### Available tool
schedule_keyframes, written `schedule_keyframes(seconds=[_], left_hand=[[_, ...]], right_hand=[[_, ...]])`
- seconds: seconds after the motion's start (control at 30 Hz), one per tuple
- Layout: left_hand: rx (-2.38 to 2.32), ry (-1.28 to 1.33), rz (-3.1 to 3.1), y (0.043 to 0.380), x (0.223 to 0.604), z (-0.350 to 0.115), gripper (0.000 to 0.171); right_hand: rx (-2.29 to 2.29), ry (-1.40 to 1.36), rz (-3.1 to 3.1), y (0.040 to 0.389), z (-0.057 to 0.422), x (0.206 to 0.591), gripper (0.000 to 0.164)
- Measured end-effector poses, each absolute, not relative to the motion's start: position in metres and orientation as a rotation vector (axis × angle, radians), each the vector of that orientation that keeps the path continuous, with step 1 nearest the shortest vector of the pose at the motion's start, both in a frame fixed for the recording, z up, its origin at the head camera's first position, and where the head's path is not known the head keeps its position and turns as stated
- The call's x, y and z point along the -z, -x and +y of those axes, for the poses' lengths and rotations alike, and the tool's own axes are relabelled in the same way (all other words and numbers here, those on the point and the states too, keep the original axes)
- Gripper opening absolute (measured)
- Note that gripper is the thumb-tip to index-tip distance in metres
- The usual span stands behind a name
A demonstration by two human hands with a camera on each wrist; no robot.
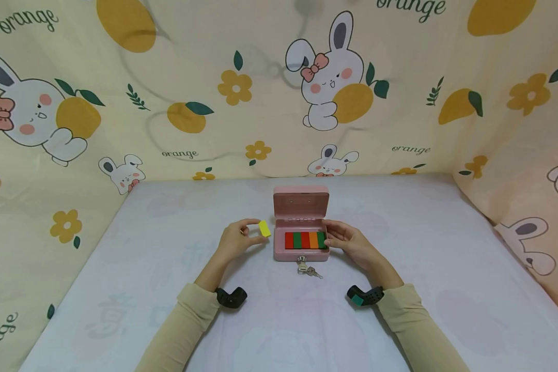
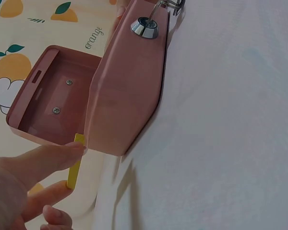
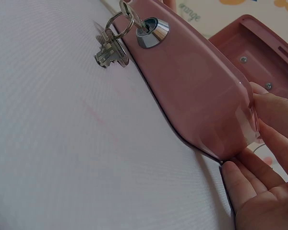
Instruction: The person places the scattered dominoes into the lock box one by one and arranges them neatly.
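Note:
A pink metal cash box stands on the table with its lid raised. Inside lies a row of red, green and orange blocks, side by side. Just left of the box, my left hand pinches a thin yellow block between thumb and finger. That yellow block is held on edge near the box's left wall in the left wrist view. My right hand grips the box's right side, and in the right wrist view its fingers lie against the wall and rim.
Keys on a ring hang from the lock at the box's front. A white cloth covers the table. Behind it and along both sides rises a printed curtain with rabbits and oranges.

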State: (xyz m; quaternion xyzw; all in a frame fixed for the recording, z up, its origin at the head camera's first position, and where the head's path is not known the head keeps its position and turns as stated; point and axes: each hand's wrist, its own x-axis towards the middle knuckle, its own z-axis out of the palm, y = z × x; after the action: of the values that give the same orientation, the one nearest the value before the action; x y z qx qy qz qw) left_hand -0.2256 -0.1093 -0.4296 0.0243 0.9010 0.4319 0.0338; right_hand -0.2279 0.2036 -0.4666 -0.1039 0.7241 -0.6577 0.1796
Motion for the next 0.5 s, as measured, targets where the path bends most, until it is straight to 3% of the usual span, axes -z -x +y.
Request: schedule_keyframes(seconds=[0.5], left_hand=[[-1.314,-0.142,2.724,0.2211,0.4237,-0.1032,0.048]], right_hand=[[1.857,0.283,2.051,0.2278,0.2028,0.4658,0.062]])
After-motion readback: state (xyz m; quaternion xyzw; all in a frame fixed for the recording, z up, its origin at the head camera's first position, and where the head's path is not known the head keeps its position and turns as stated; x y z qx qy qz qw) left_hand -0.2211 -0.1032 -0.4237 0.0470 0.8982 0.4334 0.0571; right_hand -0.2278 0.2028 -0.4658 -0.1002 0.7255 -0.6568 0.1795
